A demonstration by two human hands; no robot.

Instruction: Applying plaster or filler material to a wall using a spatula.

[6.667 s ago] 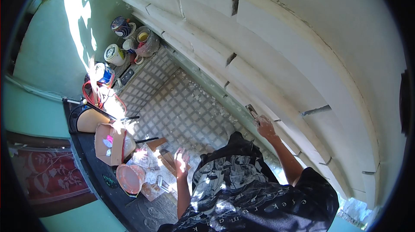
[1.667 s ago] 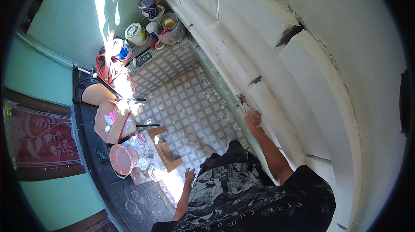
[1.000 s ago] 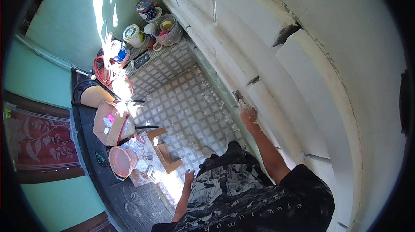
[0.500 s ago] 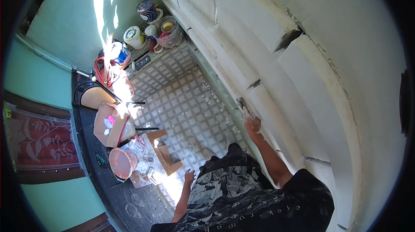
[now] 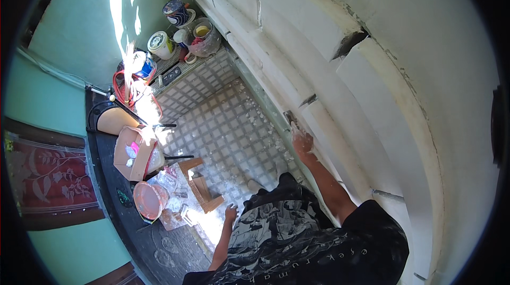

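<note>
My right hand, dusted with white, is closed round a small putty knife. The blade lies against the low edge of the white panelled wall, by a long pale green strip. Much of the handle is hidden by my fingers. My left hand hangs low at my side, near a brown wooden frame-like piece. Its fingers are curled; what they hold, if anything, is too small to make out.
On the dark table at left stand a pinkish bucket and an open cardboard box. Paint tins and a clear tub line a far ledge. White crumbs dot the tiled floor. Dark gaps break the wall.
My right hand and the putty knife have moved slightly left and up along the wall's low edge. The whole view has shifted a little. My left hand stays low at my side.
</note>
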